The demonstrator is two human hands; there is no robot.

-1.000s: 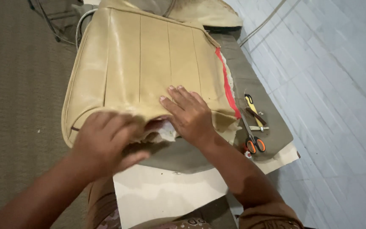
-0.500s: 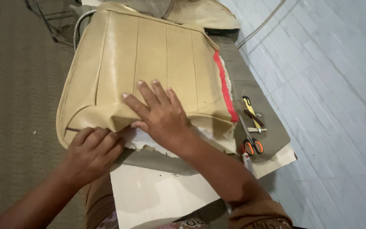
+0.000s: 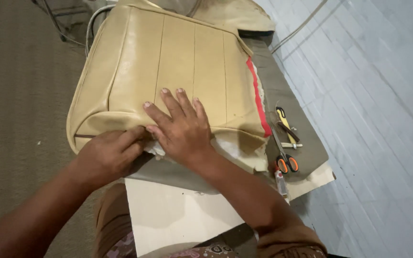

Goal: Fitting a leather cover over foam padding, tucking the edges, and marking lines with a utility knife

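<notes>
Pressing my right hand [image 3: 183, 129] flat, fingers spread, on the tan seat cover [image 3: 168, 71] lying across the table [image 3: 178, 215], I curl my left hand [image 3: 108, 153] to pinch its near edge; I judge steady, even tension keeps the seam straight.

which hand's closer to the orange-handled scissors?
Right. The right hand lies flat on the tan seat cover, nearer the scissors; the left hand grips the cover's front edge, farther away.
</notes>
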